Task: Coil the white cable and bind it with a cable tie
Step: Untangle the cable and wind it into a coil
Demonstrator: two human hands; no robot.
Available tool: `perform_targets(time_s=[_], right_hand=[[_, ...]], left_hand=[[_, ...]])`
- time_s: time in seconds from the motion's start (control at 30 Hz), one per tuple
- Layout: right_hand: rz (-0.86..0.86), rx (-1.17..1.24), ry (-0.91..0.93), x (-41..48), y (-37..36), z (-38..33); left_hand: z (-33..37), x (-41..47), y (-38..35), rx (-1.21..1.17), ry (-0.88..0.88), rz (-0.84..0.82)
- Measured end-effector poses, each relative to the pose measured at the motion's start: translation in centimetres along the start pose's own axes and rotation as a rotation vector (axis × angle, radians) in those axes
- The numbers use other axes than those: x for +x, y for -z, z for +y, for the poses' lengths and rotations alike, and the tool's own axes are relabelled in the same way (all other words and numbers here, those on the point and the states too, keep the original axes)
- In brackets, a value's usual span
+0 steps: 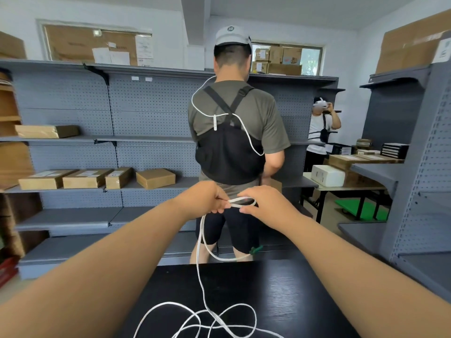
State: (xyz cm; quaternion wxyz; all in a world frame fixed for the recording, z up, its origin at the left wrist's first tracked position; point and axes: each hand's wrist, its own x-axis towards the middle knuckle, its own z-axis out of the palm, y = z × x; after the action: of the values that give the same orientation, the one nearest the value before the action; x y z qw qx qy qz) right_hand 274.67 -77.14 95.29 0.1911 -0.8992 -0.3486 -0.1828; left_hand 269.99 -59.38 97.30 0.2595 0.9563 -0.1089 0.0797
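Both hands meet in mid-air above the black table [305,301]. The left hand [207,197] pinches the white cable [201,276] between its fingertips [219,209] where a small first loop [241,200] closes, and the right hand [262,203] pinches that loop's right end. Below, the cable drops to the table and sprawls in loose crossing turns at the near edge. A good coil calls for a firm pinch, equal turns and slack left free to untwist. A person [234,132] stands just beyond the far edge, back turned, close to the hands. Grey shelves [122,142] with cardboard boxes [92,178] stand behind. No cable tie shows plainly.
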Motion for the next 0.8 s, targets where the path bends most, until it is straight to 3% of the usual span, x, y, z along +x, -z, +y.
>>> perform_targets(time_s=[0.33,0.57,0.67,0.8], right_hand=[[0.059,0.276,-0.23,-0.1,0.7,-0.2],[-0.011,0.939,-0.429,-0.4,0.7,-1.6],[-0.08,0.873,-0.424,-0.7,0.6,-1.2],[-0.23,0.585,-0.359,-1.4,0.6,-0.4]], left_hand=[[-2.0,-0.6,-2.2,-0.25,-0.006,0.134],[-2.2,-0.7,-3.3,-0.605,0.1,0.332],[-2.7,-0.7,-3.1,-0.626,0.166,0.455],[-4.5,-1.3,-2.3,-0.585,0.241,0.634]])
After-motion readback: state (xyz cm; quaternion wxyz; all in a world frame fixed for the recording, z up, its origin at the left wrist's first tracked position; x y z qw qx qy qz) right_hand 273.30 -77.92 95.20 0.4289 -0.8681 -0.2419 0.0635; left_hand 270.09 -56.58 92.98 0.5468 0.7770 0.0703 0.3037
